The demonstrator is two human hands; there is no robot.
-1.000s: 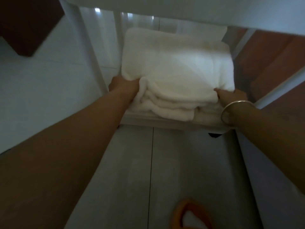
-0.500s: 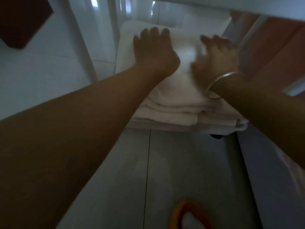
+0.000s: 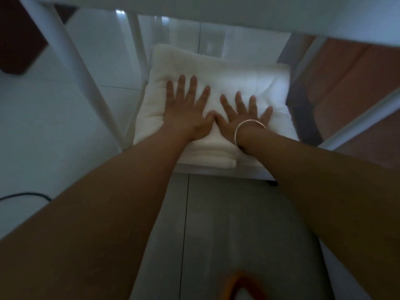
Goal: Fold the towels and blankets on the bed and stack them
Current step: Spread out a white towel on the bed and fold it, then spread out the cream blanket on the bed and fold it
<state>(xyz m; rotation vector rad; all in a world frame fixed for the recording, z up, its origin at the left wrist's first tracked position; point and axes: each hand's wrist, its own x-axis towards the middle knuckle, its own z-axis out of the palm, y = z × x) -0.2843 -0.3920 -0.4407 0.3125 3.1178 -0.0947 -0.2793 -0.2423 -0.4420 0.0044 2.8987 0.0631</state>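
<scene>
The left hand and the right hand lie palm-down and side by side on top of the stack of folded towels. The fingers are straight and spread, gripping nothing, and the thumbs meet or nearly meet in the middle. A thin bangle circles the right wrist. The white stack sits on a low shelf, its layered folded edges facing near, tucked beneath a pale tabletop that runs across the far side.

The step looks like pressing the pile flat and settling it in place. To do it well, the weight should go straight down through both palms, evenly left and right, so the soft layers compress without sliding. A sweep outward from the centre would push air out. The near edges look slightly stepped and could be nudged flush.

A white frame leg stands to the left. The grey tiled floor lies near, with an orange slipper at the bottom edge.
</scene>
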